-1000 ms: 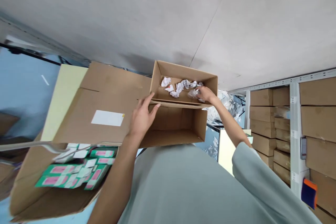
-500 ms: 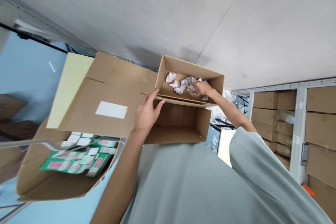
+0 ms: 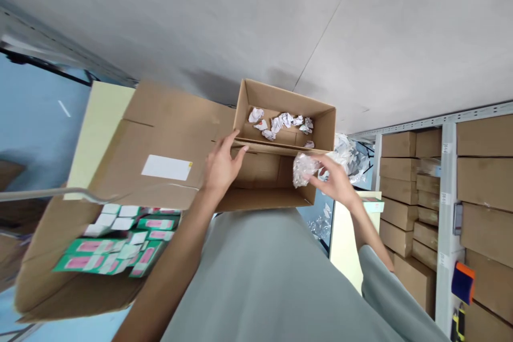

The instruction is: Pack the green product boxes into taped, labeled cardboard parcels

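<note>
Crumpled clear plastic wrap [image 3: 303, 169] is pinched in the fingers of my right hand [image 3: 334, 179], above the right end of the near cardboard box [image 3: 256, 199]. Directly beyond it stands the far cardboard box [image 3: 288, 97], open at the top, with several crumpled white paper pieces [image 3: 276, 124] on its bottom. My left hand [image 3: 220, 168] rests at the left edges of the two boxes, thumb and index finger apart. Its other fingers are partly hidden. Inside the near box I see bare cardboard walls.
A flattened cardboard sheet [image 3: 120, 155] with a white label lies left. Below it, a large carton [image 3: 44, 256] holds several green-and-pink small boxes [image 3: 108, 251]. Shelves [image 3: 444, 224] with stacked cartons stand right. A grey wall [image 3: 256, 21] rises behind the boxes.
My right hand has come out of the far box with the plastic wrap and moved toward me, over the near box. My left hand stays at the box edges.
</note>
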`<state>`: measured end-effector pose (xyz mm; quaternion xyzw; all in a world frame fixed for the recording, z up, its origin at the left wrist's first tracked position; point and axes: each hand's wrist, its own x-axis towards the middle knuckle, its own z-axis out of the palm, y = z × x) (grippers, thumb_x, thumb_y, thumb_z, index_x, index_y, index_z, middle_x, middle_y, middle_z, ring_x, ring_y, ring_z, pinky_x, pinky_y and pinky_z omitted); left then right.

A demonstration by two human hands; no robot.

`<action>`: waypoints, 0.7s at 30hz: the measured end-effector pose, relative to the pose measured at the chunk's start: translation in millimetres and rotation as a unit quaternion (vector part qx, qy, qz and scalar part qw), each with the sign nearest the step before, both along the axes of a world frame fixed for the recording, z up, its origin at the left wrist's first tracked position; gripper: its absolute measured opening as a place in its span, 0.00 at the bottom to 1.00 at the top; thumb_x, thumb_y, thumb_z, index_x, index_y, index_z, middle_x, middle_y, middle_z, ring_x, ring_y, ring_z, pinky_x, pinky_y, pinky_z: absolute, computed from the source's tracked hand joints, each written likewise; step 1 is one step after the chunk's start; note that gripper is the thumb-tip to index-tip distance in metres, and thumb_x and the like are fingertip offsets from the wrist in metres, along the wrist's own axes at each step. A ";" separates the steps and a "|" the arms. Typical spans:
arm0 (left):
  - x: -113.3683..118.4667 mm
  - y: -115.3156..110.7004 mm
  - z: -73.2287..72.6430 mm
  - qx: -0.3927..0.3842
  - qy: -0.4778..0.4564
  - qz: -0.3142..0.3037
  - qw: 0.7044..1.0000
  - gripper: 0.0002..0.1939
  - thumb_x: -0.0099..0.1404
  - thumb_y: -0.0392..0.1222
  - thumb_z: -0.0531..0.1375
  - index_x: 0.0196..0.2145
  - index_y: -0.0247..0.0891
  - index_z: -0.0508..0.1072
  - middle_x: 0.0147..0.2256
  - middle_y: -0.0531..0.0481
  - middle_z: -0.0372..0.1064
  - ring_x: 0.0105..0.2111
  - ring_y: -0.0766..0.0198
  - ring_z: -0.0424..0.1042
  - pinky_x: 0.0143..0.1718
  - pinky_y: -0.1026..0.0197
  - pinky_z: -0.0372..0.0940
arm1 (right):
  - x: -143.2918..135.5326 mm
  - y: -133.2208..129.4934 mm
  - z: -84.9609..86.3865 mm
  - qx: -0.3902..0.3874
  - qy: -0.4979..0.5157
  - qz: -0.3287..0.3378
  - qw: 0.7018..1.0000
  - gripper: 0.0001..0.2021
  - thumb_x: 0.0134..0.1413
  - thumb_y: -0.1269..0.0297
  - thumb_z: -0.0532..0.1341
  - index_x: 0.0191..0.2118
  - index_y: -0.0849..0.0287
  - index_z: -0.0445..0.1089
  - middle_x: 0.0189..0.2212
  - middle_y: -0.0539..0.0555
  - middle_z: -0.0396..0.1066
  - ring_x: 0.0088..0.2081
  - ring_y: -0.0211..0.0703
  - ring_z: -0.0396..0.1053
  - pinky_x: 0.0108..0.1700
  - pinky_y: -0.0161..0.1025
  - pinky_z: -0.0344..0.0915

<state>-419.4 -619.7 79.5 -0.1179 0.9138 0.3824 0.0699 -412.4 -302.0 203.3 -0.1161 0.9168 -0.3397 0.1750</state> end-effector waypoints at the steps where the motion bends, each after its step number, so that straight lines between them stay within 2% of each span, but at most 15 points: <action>1: 0.4 0.1 -0.7 0.001 0.002 -0.001 1.000 0.31 0.77 0.55 0.59 0.73 0.43 0.70 0.68 0.36 0.73 0.61 0.39 0.78 0.63 0.43 0.71 | 6.9 -6.2 -7.8 0.050 -0.022 0.023 0.998 0.21 0.70 0.54 0.68 0.64 0.52 0.73 0.57 0.59 0.79 0.46 0.49 0.81 0.51 0.45 0.78; 4: 1.3 0.5 -2.7 0.004 0.000 0.000 1.000 0.32 0.77 0.56 0.59 0.74 0.43 0.69 0.67 0.34 0.73 0.60 0.38 0.78 0.64 0.41 0.70 | 13.1 -22.3 -26.9 0.225 -0.088 0.091 0.966 0.23 0.72 0.58 0.67 0.68 0.53 0.71 0.60 0.61 0.77 0.55 0.55 0.81 0.56 0.47 0.77; 6: 1.2 0.9 -3.6 0.003 -0.002 0.002 1.000 0.33 0.77 0.56 0.59 0.74 0.43 0.69 0.66 0.33 0.73 0.60 0.37 0.78 0.65 0.39 0.69 | 8.3 -27.3 -27.4 0.293 -0.109 0.129 0.941 0.25 0.73 0.57 0.66 0.70 0.54 0.69 0.61 0.63 0.77 0.57 0.58 0.81 0.56 0.47 0.76; 8: 0.8 1.5 -3.7 0.000 -0.002 0.002 1.000 0.33 0.78 0.57 0.59 0.74 0.43 0.68 0.66 0.33 0.73 0.60 0.37 0.77 0.65 0.39 0.69 | -2.8 -27.0 -17.2 0.301 -0.097 0.145 0.937 0.24 0.76 0.54 0.64 0.71 0.54 0.69 0.61 0.63 0.78 0.56 0.58 0.81 0.55 0.46 0.76; 10: 0.3 2.6 -3.0 -0.004 -0.004 0.000 1.000 0.33 0.78 0.57 0.58 0.75 0.43 0.68 0.66 0.33 0.73 0.60 0.37 0.77 0.65 0.40 0.69 | -22.1 -23.9 -3.0 0.280 -0.059 0.139 0.948 0.21 0.79 0.52 0.60 0.69 0.53 0.70 0.60 0.62 0.79 0.55 0.56 0.82 0.53 0.45 0.76; 12: 0.1 4.3 -2.0 -0.012 -0.007 0.000 1.000 0.34 0.78 0.58 0.57 0.75 0.42 0.67 0.66 0.32 0.72 0.59 0.36 0.78 0.63 0.39 0.70 | -51.3 -23.0 4.8 0.270 -0.013 0.128 0.954 0.20 0.81 0.52 0.56 0.67 0.54 0.71 0.59 0.62 0.79 0.52 0.54 0.82 0.50 0.44 0.75; 13: 0.2 5.3 -1.7 -0.017 -0.008 0.001 1.000 0.34 0.78 0.58 0.57 0.75 0.41 0.67 0.66 0.31 0.72 0.59 0.35 0.78 0.63 0.39 0.70 | -69.3 -25.2 3.3 0.276 0.005 0.132 0.952 0.19 0.82 0.54 0.55 0.67 0.55 0.71 0.59 0.62 0.80 0.52 0.54 0.82 0.49 0.44 0.75; 14: 0.5 6.3 -1.6 -0.023 -0.007 0.002 1.000 0.34 0.78 0.58 0.57 0.75 0.41 0.67 0.66 0.31 0.72 0.59 0.35 0.78 0.62 0.39 0.70 | -88.5 -29.7 -2.5 0.287 0.020 0.145 0.947 0.19 0.82 0.55 0.55 0.66 0.56 0.71 0.58 0.63 0.79 0.51 0.55 0.82 0.49 0.44 0.75; 16: 1.2 7.7 -2.6 -0.031 -0.002 0.003 1.000 0.34 0.79 0.59 0.56 0.75 0.39 0.67 0.66 0.31 0.72 0.61 0.35 0.77 0.62 0.40 0.70 | -127.2 -46.8 -26.8 0.310 0.034 0.207 0.927 0.17 0.80 0.57 0.58 0.65 0.58 0.72 0.58 0.65 0.79 0.52 0.57 0.82 0.50 0.45 0.74; 19: 2.5 7.1 -6.1 -0.036 0.006 0.001 0.999 0.34 0.80 0.59 0.55 0.75 0.39 0.67 0.65 0.31 0.73 0.62 0.37 0.76 0.63 0.41 0.70 | -170.4 -85.0 -81.3 0.304 0.025 0.340 0.890 0.17 0.72 0.64 0.67 0.62 0.60 0.75 0.56 0.63 0.81 0.53 0.55 0.81 0.50 0.43 0.74; 21: 3.0 5.4 -8.7 -0.033 0.012 0.000 0.999 0.34 0.80 0.60 0.55 0.74 0.39 0.67 0.65 0.32 0.74 0.62 0.39 0.76 0.64 0.43 0.69 | -183.2 -108.2 -114.8 0.303 0.035 0.354 0.884 0.15 0.66 0.70 0.72 0.57 0.63 0.78 0.48 0.59 0.84 0.48 0.50 0.82 0.50 0.40 0.74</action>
